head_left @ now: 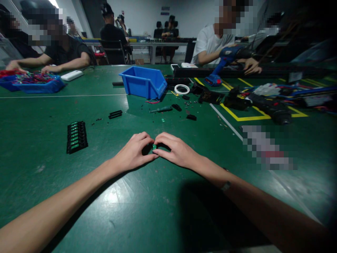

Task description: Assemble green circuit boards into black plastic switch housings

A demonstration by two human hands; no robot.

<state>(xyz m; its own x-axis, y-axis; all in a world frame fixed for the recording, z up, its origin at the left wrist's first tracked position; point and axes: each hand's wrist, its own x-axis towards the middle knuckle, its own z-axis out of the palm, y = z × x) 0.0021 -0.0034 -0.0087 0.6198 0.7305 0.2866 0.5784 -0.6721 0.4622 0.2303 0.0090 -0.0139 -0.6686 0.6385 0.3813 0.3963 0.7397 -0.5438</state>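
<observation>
Over the middle of the green table, my left hand (137,149) and my right hand (177,149) meet at their fingertips. Between them is a small green circuit board (154,147), pinched by the fingers of both hands. Fingertips cover part of it, so its full shape is hidden. To the left of my hands lies a black holder (77,137) with several green boards set in a row. A pair of black frame pieces (115,114) rests beyond my left hand. Farther off, past my right hand, lie a screwdriver (162,109) and a small black part (191,117).
A blue bin (143,82) stands ahead, with a white ring (181,89) and scattered screws near it. At right are a blue cordless drill (219,65), a black power tool (273,109) and wires. Blue trays (37,86) of wires sit far left. Co-workers sit across the table.
</observation>
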